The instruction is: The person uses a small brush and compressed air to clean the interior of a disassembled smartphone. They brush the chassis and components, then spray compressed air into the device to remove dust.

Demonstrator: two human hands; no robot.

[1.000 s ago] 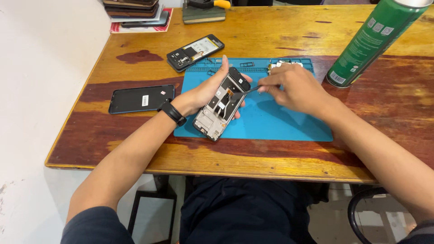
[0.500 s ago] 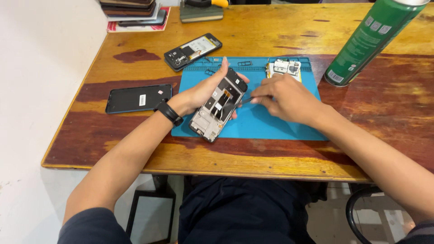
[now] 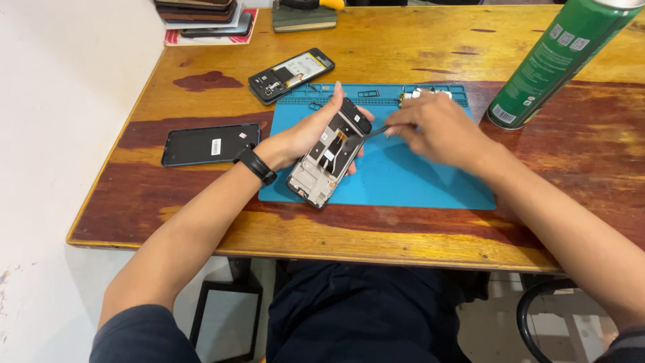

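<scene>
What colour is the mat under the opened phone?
The mat is blue, seen in the head view.

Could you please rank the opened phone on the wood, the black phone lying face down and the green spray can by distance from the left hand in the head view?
From the left hand:
1. Opened phone, just beyond it, up-left.
2. Black phone, left, by the wrist.
3. Green spray can, far right.

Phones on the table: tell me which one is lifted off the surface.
The opened phone held tilted in the left hand over the blue mat. The other opened phone and the dark phone lie flat on the wood.
</scene>
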